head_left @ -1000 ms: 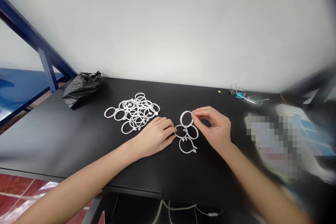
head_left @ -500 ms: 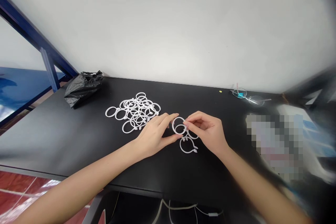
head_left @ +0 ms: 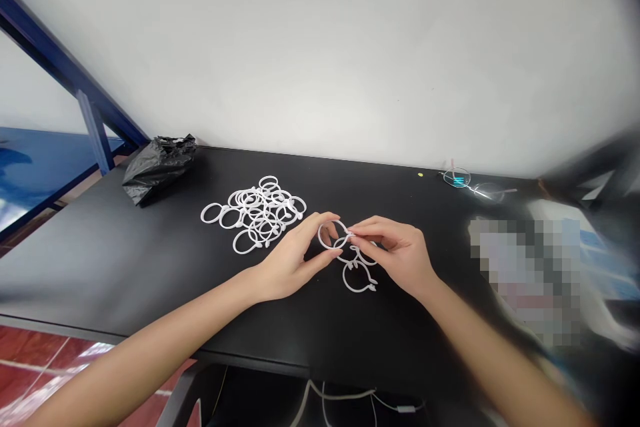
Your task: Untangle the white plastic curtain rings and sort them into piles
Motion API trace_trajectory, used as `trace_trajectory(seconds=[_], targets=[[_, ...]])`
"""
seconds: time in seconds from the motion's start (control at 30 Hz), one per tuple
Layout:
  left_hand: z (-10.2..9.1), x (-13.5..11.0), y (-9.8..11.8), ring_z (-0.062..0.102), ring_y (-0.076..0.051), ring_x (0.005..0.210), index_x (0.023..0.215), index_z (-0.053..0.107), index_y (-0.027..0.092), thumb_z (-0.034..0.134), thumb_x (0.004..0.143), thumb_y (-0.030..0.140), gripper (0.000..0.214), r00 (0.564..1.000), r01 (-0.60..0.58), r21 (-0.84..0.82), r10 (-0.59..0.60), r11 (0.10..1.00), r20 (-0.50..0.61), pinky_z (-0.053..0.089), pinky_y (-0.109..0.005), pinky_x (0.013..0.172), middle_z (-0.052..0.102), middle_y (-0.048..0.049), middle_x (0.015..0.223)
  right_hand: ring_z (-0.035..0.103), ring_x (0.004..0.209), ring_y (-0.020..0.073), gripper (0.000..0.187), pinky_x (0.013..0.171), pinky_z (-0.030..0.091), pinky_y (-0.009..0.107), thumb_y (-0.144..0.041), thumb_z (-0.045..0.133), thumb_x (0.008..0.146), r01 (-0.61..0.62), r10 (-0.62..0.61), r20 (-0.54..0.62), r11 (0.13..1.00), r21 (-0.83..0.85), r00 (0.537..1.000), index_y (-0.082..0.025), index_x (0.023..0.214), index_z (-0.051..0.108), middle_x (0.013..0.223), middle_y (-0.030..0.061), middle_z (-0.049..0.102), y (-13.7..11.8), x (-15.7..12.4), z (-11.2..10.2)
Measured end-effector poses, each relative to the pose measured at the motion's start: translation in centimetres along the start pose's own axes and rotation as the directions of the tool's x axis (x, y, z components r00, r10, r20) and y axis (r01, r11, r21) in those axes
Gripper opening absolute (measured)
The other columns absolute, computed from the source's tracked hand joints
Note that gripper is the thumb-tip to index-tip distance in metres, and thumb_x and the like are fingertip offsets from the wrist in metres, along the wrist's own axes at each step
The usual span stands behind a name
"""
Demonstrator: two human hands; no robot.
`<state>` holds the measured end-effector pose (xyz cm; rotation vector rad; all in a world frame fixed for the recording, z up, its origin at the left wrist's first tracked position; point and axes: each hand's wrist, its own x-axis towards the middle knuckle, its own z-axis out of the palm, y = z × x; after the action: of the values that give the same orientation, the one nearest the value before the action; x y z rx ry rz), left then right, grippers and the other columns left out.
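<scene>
A white plastic curtain ring (head_left: 320,229) is held just above the black table between both hands. My left hand (head_left: 295,255) grips its left side, thumb below and forefinger above. At its right side, my right hand (head_left: 397,248) pinches the clasp between thumb and fingertips, which partly hide it. Several more white rings lie beneath the hands; the nearest curtain ring (head_left: 345,282) has its clasp ends apart. Left of my left hand, a loose pile of white curtain rings (head_left: 244,212) overlaps on the table.
A crumpled black plastic bag (head_left: 160,167) lies at the table's back left. Eyeglasses (head_left: 457,178) rest near the wall at the back right. A pixelated, blurred item (head_left: 530,280) occupies the right side. Cables (head_left: 345,396) hang below the table's front edge (head_left: 260,361).
The held ring has shifted slightly left, and its clasp now shows at my right fingertips. My left finger and thumb have moved left with it. The pile has not moved.
</scene>
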<state>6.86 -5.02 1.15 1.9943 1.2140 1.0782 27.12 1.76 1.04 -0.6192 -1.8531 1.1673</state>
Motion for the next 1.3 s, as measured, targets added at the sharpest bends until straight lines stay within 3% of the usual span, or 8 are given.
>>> trace_trajectory(seconds=[0.33,0.63,0.8,0.9,1.0,1.13,1.3], targets=[[-0.3,0.0,0.3,0.056,-0.015,0.093,0.128,0.04,0.02,0.047,0.099,0.021,0.03,0.995,0.02,-0.079,-0.013,0.997,0.096,0.049,-0.033,0.087,0.058,-0.0057,0.103,0.066,0.061,0.0121,0.015,0.052,0.055,0.023,-0.013,0.073,0.08,0.06,-0.058,0.028,0.994,-0.092,0.998,-0.025,0.085,0.079,0.075,0.0003,0.074,-0.2,0.0,-0.3],[-0.7,0.0,-0.2,0.057,-0.017,0.095,0.127,0.042,0.021,0.056,0.094,0.025,0.036,0.995,0.045,-0.039,-0.041,0.998,0.091,0.049,-0.033,0.089,0.058,-0.0048,0.104,0.07,0.073,0.0151,0.015,0.063,0.06,0.027,-0.014,0.072,0.081,0.017,-0.017,0.022,1.0,-0.01,1.0,-0.025,0.089,0.078,0.084,0.0023,0.075,0.1,-0.1,0.0],[-1.4,0.1,-0.8,0.056,-0.02,0.104,0.116,0.048,0.021,0.064,0.088,0.025,0.032,0.999,-0.016,0.184,0.01,0.983,0.034,0.046,-0.035,0.092,0.056,-0.0066,0.112,0.071,0.08,0.0172,0.013,0.068,0.062,0.029,-0.016,0.073,0.081,-0.017,0.016,-0.035,0.999,-0.038,0.999,-0.024,0.09,0.077,0.092,0.0038,0.074,0.2,0.0,0.0],[-2.5,0.3,-1.3,0.054,-0.022,0.106,0.109,0.049,0.019,0.065,0.086,0.025,0.028,0.999,-0.04,0.383,0.034,0.923,0.021,0.043,-0.039,0.096,0.057,-0.0077,0.113,0.07,0.081,0.0171,0.01,0.068,0.062,0.029,-0.018,0.071,0.082,-0.053,0.043,-0.096,0.994,-0.098,0.994,-0.024,0.089,0.076,0.091,0.0035,0.074,0.4,0.0,-0.2],[-4.1,0.4,-1.9,0.054,-0.025,0.104,0.102,0.049,0.019,0.068,0.084,0.033,0.029,0.998,-0.021,0.528,-0.015,0.849,0.064,0.041,-0.043,0.097,0.059,-0.0075,0.111,0.07,0.083,0.0177,0.008,0.067,0.061,0.029,-0.018,0.07,0.083,-0.059,0.039,-0.135,0.988,-0.146,0.99,-0.024,0.087,0.075,0.092,0.0034,0.074,0.5,0.0,-0.3],[-6.0,0.4,-2.7,0.054,-0.027,0.106,0.103,0.053,0.02,0.067,0.085,0.04,0.03,0.995,0.014,0.654,-0.074,0.756,0.064,0.04,-0.046,0.097,0.061,-0.0077,0.11,0.071,0.086,0.018,0.008,0.066,0.061,0.029,-0.017,0.068,0.084,-0.05,0.025,-0.148,0.985,-0.168,0.989,-0.023,0.084,0.074,0.093,0.0036,0.074,0.5,0.0,-0.3],[-6.7,0.1,-3.9,0.053,-0.031,0.11,0.108,0.057,0.017,0.062,0.088,0.039,0.03,0.997,0.065,0.74,-0.076,0.67,-0.018,0.041,-0.049,0.096,0.06,-0.0113,0.118,0.07,0.085,0.0178,0.009,0.065,0.061,0.028,-0.017,0.068,0.085,-0.044,0.017,-0.153,0.984,-0.174,0.988,-0.023,0.084,0.074,0.093,0.0038,0.074,0.4,0.0,-0.2]])
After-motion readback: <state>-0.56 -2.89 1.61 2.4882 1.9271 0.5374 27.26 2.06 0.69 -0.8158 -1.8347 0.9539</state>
